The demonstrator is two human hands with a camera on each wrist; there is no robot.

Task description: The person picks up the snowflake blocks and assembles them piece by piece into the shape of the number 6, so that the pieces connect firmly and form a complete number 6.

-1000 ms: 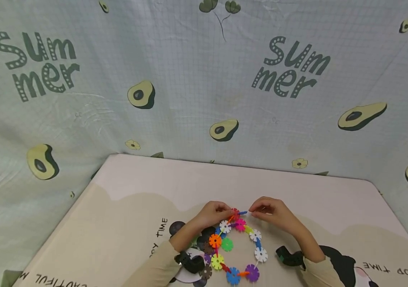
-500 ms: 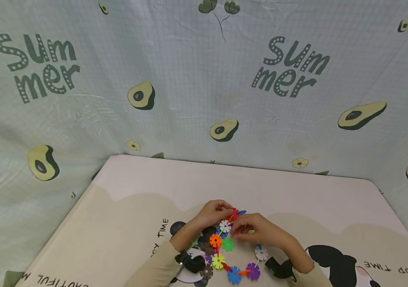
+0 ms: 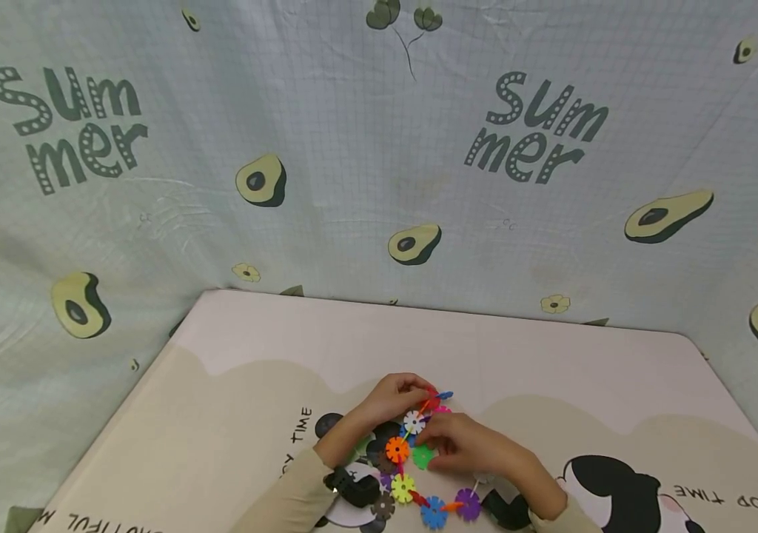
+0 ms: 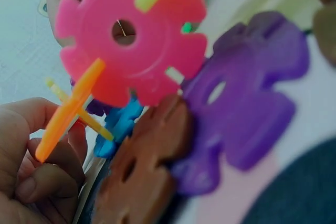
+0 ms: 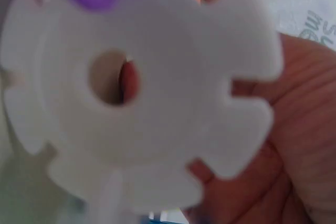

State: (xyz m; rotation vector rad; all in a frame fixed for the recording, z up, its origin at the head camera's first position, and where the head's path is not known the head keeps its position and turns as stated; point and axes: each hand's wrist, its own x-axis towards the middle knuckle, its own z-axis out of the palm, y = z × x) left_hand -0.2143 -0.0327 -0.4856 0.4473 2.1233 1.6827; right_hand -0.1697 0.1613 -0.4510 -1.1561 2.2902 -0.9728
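Observation:
Notched plastic discs (image 3: pixel 403 488), like flower-shaped building pieces, are joined edge to edge in a ring on the table. At its far end my left hand (image 3: pixel 395 397) pinches a red disc (image 3: pixel 432 400), with a blue disc (image 3: pixel 445 395) slotted into it. My right hand (image 3: pixel 468 444) is lowered over the ring's right side, hiding part of it. Its parted thumb and fingers reach to a loose green disc (image 3: pixel 423 457) inside the ring; contact cannot be made out. A white disc (image 5: pixel 168 114) fills the right wrist view in front of the right hand.
Loose brown (image 3: pixel 383 507) and purple discs (image 4: pixel 252 93) lie left of the ring, beneath my left forearm. The tablecloth (image 3: pixel 246 414) has printed pandas and lettering. A patterned curtain (image 3: pixel 339 148) hangs behind the table's far edge.
My right hand has moved from beside the blue disc at the far end, left and toward me, to the green disc. The left hand has stayed at the red disc.

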